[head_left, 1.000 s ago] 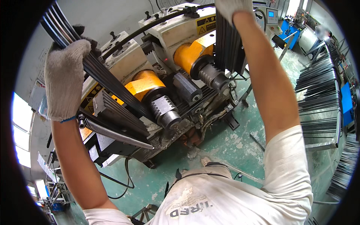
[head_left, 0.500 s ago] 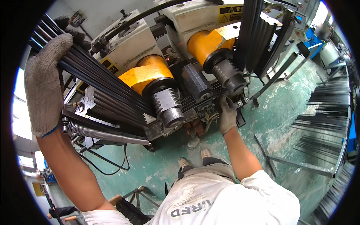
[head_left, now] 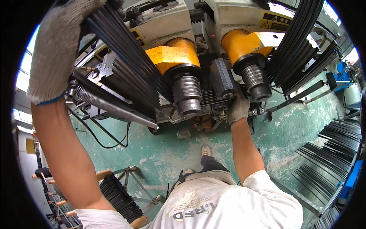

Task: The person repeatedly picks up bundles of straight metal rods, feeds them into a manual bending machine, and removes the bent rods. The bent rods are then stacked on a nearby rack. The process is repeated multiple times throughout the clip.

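My left hand (head_left: 63, 49), in a grey knit glove, is raised at the upper left. It is closed round the upper part of a bundle of long black metal bars (head_left: 126, 47), which slopes down to the machine. My right hand (head_left: 239, 108), gloved too, reaches in at the machine's front, just below a dark angular block (head_left: 223, 78). Its fingertips are hidden in shadow. On either side of the block are a left ridged metal roller (head_left: 187, 93) and a right ridged roller (head_left: 254, 81), below yellow housings (head_left: 173, 55).
More black bars (head_left: 295, 36) stand at the machine's right side. A coil spring (head_left: 103, 101) and a loose black cable (head_left: 110, 145) are at the left. Bars lie on a rack (head_left: 335, 152) at the right. A stand with black bristle-like pieces (head_left: 118, 194) is behind my left arm.
My view has shifted, so the machine appears farther right. The left-hand bundle looks steeper, and my right hand is closer under the block. The rollers show a different face. My feet have moved.
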A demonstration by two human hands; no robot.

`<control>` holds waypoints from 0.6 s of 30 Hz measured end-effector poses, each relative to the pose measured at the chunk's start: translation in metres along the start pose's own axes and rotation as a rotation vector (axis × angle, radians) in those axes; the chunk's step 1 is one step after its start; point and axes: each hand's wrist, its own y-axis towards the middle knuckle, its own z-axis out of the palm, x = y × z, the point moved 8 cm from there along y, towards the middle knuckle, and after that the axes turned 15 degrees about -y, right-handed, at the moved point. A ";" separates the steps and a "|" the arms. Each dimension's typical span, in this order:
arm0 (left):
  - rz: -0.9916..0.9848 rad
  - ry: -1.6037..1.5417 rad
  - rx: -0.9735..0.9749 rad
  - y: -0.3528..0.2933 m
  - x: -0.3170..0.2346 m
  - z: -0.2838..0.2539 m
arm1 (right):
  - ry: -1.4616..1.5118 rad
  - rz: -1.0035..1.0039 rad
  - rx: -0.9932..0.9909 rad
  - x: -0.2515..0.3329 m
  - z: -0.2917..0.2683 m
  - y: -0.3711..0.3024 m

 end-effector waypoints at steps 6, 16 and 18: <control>-0.090 0.192 -0.124 -0.006 -0.044 -0.012 | 0.273 0.272 0.228 -0.085 -0.004 0.034; -0.609 -0.570 -0.761 -0.222 -0.199 -0.044 | 0.000 0.317 -0.018 0.057 -0.087 -0.185; -0.724 -1.240 -1.125 -0.311 -0.238 -0.033 | -0.344 0.167 -0.053 0.049 -0.099 -0.218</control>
